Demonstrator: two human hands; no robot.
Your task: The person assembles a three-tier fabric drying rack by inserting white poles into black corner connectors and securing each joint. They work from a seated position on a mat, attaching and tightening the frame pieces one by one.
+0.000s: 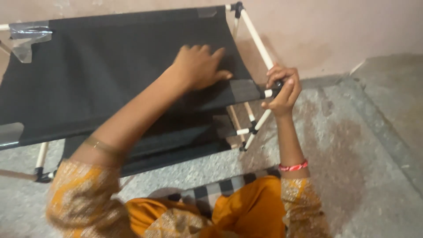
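A: Views on record?
B: One. Head-worn camera, looking steeply down and forward, close over the person's own arms.
A: Coverage?
B: Black fabric shelf (110,75) on a white-rod frame (257,39), grey floor (352,145), pinkish wall (335,26) at top.

A checked cloth (220,187) lies on the mottled grey floor (352,145) below a pink wall (330,31).

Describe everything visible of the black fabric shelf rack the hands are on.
The rack has black cloth tiers stretched between white rods with black corner joints; clear tape shows at the cloth corners. It stands on a grey floor by a pinkish wall. The left hand lies flat on the top tier; the right hand grips a front corner joint. A lower tier shows beneath.
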